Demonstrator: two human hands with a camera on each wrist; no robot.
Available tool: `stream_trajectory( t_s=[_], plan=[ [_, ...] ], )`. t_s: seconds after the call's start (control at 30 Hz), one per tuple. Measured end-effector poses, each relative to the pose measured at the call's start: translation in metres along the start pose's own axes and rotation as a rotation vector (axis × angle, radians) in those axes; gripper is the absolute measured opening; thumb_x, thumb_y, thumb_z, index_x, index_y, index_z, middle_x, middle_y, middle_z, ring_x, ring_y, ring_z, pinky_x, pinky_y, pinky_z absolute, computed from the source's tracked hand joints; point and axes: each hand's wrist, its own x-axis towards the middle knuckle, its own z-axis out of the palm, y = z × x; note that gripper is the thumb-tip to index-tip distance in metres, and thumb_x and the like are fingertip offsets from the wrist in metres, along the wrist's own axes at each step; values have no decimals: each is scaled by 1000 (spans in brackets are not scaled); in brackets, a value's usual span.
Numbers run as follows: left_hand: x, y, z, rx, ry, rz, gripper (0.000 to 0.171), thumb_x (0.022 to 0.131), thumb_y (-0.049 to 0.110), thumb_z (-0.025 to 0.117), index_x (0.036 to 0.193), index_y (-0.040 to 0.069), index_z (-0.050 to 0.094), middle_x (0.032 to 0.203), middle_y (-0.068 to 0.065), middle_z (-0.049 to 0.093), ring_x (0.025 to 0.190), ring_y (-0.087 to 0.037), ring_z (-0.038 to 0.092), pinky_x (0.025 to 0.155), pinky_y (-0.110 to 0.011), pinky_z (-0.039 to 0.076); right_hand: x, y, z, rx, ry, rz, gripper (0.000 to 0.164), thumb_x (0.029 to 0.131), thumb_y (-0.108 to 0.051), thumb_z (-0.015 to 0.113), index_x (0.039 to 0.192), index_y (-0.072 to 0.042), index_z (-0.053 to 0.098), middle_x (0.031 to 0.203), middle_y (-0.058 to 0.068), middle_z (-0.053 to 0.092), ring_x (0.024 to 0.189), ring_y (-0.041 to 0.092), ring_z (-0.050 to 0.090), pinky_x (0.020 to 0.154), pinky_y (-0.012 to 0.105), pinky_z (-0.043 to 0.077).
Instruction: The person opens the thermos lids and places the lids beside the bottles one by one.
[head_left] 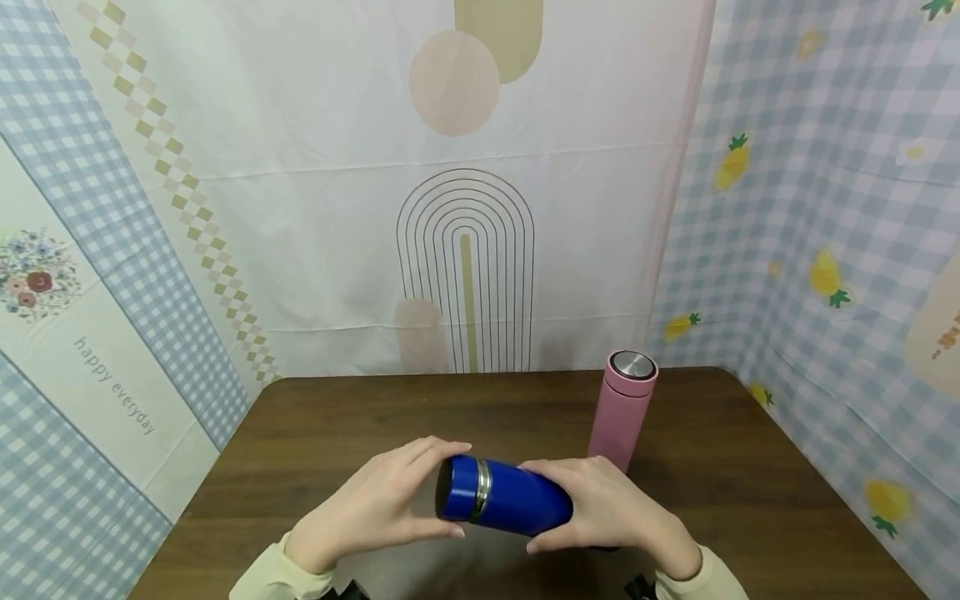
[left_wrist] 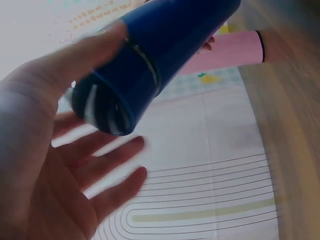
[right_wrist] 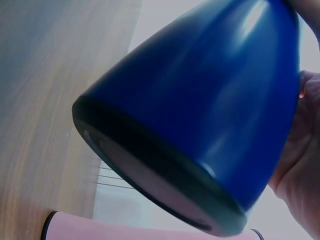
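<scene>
A blue thermos flask is held above the table, lying nearly level with its capped end to the left. My right hand grips it around the base end, fingers over the top and thumb below. At the cap, just beyond a silver band, my left hand is spread wide. In the left wrist view, its thumb overlaps the flask's side while the fingers extend loosely past the shiny cap end. The right wrist view shows the dark-rimmed base close up.
A pink thermos flask with a steel-topped lid stands upright on the brown wooden table, right behind my right hand. Patterned cloths hang behind the table and along both sides.
</scene>
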Motion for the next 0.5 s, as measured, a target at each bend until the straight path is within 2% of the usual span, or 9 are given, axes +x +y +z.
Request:
stream_trajectory(
  t_s=[0.1,0.17,0.27,0.37,0.43,0.5],
  plan=[
    [-1,1,-1,-12,-61,-109,72,79,68,73,133,23,58,106,13,66,93,0,62,78,-28,55,-1,0,2,4,-10,-1,77,75,-72,75,133,-24,62,112,-8,71,89,3,65,72,29,56],
    [-2,1,-1,-23,-96,-159,68,80,71,70,128,24,59,97,15,66,87,1,62,73,-27,54,-1,0,3,-3,-8,-10,77,75,-73,74,133,-25,62,111,-9,71,89,3,65,72,28,56],
    [-2,0,-1,-14,-121,-192,68,80,72,68,128,23,60,93,14,66,85,0,62,70,-28,54,0,1,3,-9,-11,-8,77,75,-71,75,133,-24,62,112,-8,71,89,3,65,72,29,56],
    [-2,0,-1,-2,-113,-195,76,80,72,69,137,23,56,109,8,69,96,-4,64,77,-32,56,1,2,3,-15,-16,2,77,75,-70,76,133,-22,63,112,-7,71,89,4,66,72,30,56],
    [-2,0,-1,-15,-93,-157,82,79,69,72,145,25,51,125,6,64,107,-7,63,84,-35,56,2,3,3,-10,-22,11,76,75,-69,77,133,-21,63,112,-6,71,89,4,66,72,30,56],
    [-2,1,-1,-52,-67,-86,87,80,63,76,150,25,44,139,5,56,119,-10,59,92,-37,54,2,3,3,-5,-31,22,77,75,-70,75,133,-20,63,113,-6,71,90,4,66,73,30,56]
  ],
)
